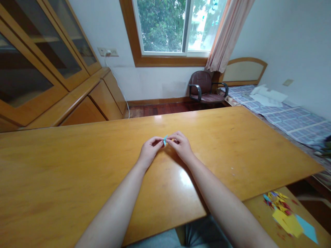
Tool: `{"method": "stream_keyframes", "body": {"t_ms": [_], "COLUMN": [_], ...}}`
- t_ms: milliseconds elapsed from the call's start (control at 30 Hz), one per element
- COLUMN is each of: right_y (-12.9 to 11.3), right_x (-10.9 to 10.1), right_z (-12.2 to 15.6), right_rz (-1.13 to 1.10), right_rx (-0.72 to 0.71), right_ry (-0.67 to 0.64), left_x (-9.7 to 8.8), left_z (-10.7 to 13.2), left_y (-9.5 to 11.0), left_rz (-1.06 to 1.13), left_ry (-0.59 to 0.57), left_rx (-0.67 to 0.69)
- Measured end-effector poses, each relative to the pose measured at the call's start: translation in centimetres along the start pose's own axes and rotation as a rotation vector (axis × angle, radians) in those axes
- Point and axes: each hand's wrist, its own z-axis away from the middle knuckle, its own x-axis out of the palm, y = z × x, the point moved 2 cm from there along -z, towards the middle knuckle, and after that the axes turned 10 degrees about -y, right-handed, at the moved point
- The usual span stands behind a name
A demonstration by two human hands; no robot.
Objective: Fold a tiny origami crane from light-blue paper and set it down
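Note:
A small light-blue piece of folded paper [164,140] is pinched between my two hands, just above the middle of the wooden table. My left hand [150,148] has its thumb and fingertips closed on the paper's left side. From the right, my right hand [181,146] grips the same piece between thumb and forefinger, its other fingers curled. The fingertips partly cover the paper, so its full shape does not show.
The wooden table [77,165] spans the view. At lower right, a lower surface [258,210] bears a pile of colourful paper pieces [278,201], yellow sheets [287,223] and a light-blue sheet [307,229]. Beyond stand a chair [203,84], a bed [297,115] and a cabinet [85,110].

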Motion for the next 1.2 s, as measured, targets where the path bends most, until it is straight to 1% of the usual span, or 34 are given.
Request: {"method": "stream_keyframes", "body": {"t_ms": [167, 300, 433, 667, 867, 1200], "right_y": [-0.05, -0.35, -0.59, -0.26, -0.45, -0.07], "right_x": [0.04, 0.05, 0.09, 0.21, 0.31, 0.19], "right_z": [-0.02, 0.03, 0.15, 0.25, 0.38, 0.36], "right_rz": [0.006, 0.018, 0.054, 0.08, 0.102, 0.122], "right_rx": [-0.009, -0.04, -0.036, -0.067, -0.101, -0.074], "right_ry": [-0.009, -0.008, -0.004, 0.011, 0.023, -0.007], "left_x": [-0.07, -0.08, -0.13, -0.17, -0.25, -0.26], "left_z": [0.05, 0.09, 0.13, 0.13, 0.12, 0.11], "left_y": [0.14, 0.31, 0.42, 0.41, 0.28, 0.39], "left_rz": [-0.086, -0.113, -0.133, -0.121, -0.094, -0.069], "left_ry": [0.017, 0.027, 0.034, 0.032, 0.031, 0.031], "left_rx": [0.021, 0.036, 0.058, 0.061, 0.057, 0.054]}}
